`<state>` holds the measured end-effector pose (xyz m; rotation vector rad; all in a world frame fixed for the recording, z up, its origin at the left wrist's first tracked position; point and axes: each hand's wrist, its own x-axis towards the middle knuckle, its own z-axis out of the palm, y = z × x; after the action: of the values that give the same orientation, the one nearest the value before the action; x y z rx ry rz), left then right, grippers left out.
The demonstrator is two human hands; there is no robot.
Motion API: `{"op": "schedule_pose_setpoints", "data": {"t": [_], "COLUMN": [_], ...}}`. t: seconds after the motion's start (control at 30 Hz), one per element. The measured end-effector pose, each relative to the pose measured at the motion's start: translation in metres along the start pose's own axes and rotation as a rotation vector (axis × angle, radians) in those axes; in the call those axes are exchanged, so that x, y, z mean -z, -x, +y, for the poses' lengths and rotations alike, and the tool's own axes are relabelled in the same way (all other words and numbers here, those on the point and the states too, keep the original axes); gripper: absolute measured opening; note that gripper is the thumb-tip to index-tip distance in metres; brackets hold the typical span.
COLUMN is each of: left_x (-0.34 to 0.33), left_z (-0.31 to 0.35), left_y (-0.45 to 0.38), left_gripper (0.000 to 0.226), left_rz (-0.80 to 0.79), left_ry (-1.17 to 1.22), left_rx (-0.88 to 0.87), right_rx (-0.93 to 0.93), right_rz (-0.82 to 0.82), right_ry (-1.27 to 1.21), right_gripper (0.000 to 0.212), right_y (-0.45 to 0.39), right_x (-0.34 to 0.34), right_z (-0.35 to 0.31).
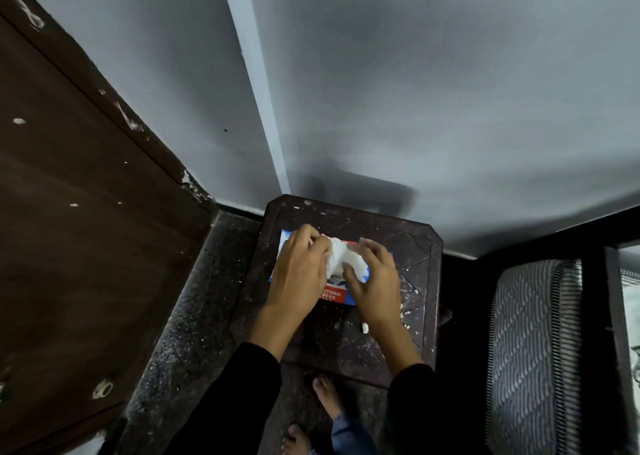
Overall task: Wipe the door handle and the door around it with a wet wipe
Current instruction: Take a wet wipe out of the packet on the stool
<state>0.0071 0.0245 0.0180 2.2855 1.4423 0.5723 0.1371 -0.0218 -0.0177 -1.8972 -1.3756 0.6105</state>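
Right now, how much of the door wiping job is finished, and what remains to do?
Nothing on the door looks wiped yet. In hand: the left hand and right hand pull a white wet wipe from the pack lying on the dark stool. Left: carry the wipe to the door and wipe the handle, which is not in view, and the surface around it.

The person wears black long sleeves: the left sleeve (pixel 242 395) and the right sleeve (pixel 419 409) both end at the wrist, well back from the fingers (pixel 313 236), leaving the left hand (pixel 299 274) and right hand (pixel 372 281) bare, with no rings, watch or bracelets showing. Below the sleeves, blue denim trouser hems (pixel 348 432) with a frayed edge sit over bare feet (pixel 327 397).
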Motion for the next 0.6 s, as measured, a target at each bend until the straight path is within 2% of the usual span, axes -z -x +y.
{"op": "schedule_pose_setpoints", "data": {"t": [0.07,0.13,0.2,0.27,0.33,0.47,0.6], "left_x": [0.004,0.008,0.010,0.012,0.015,0.032,0.066], "left_z": [0.002,0.002,0.002,0.003,0.001,-0.001,-0.001], "left_y": [-0.002,-0.003,-0.003,-0.001,0.000,0.003,0.010], "left_gripper": [0.007,0.008,0.011,0.016,0.021,0.024,0.037], "left_rz": [0.000,0.011,0.033,0.039,0.056,0.090,0.179], "left_ry": [0.130,0.303,0.528,0.751,0.895,0.940,0.900], "left_rx": [0.010,0.072,0.239,0.432,0.562,0.603,0.624], "right_rx": [-0.009,-0.154,-0.339,-0.449,-0.536,-0.630,-0.561], "right_rz": [0.013,0.022,0.006,-0.034,-0.113,-0.247,-0.285], "right_ry": [-0.088,-0.297,-0.553,-0.754,-0.923,-1.132,-1.084], "right_gripper": [0.014,0.004,0.013,0.027,0.025,0.004,0.019], "right_y": [-0.002,-0.005,-0.010,-0.014,-0.017,-0.016,-0.012], "right_x": [0.001,0.004,0.007,0.011,0.016,0.021,0.021], "right_z": [-0.004,-0.013,-0.022,-0.028,-0.037,-0.064,-0.104]}}
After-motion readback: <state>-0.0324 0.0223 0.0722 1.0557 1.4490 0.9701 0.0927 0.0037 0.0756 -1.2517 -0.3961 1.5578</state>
